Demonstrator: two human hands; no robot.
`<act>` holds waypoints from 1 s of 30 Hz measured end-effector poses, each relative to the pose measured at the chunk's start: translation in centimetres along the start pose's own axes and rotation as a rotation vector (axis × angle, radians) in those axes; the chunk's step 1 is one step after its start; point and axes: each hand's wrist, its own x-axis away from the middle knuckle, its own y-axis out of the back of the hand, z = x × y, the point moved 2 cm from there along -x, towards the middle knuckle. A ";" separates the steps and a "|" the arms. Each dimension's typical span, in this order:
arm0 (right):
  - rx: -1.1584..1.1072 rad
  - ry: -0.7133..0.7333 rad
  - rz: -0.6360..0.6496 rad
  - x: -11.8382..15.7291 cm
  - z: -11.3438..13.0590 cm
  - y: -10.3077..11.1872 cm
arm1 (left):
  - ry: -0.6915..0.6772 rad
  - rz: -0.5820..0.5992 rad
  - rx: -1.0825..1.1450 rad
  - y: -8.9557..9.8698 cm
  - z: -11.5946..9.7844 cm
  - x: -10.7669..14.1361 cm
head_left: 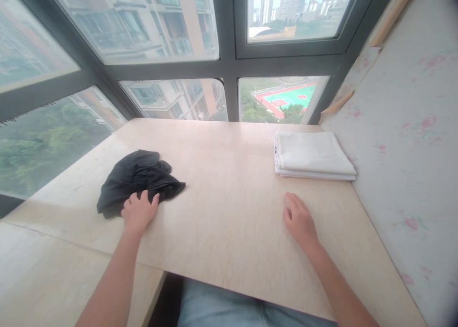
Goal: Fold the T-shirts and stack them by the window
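Note:
A crumpled black cloth (138, 176), perhaps a garment, lies in a heap on the left part of the pale wood-look table (222, 203). My left hand (139, 211) rests at its near edge, palm down, fingers spread and touching the fabric without gripping it. On the right, my right hand (299, 219) rests on the tabletop with nothing in it; its fingers are together and loosely bent, the thumb a little apart. Just beyond that hand sits a folded white cloth (311, 152), stacked in layers.
Grey window frames (229, 64) rise along the table's back and left sides, with buildings and a sports court outside. A wall with flowered paper (411, 174) borders the right side. My legs (222, 305) are under the near table edge.

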 end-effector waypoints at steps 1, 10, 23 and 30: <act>0.005 0.006 0.003 0.0 0.0 0.0 | -0.018 0.001 -0.024 -0.5 0.3 0.2; 0.006 0.009 0.008 0.0 0.1 0.1 | -0.320 0.171 -0.145 -9.2 -1.0 4.4; 0.019 0.043 -0.033 -0.1 -0.2 -0.2 | -0.229 0.013 -0.388 -7.1 -0.8 2.5; 0.033 0.031 -0.047 -0.5 -0.1 0.1 | -0.040 -0.173 -0.027 -2.6 2.9 2.7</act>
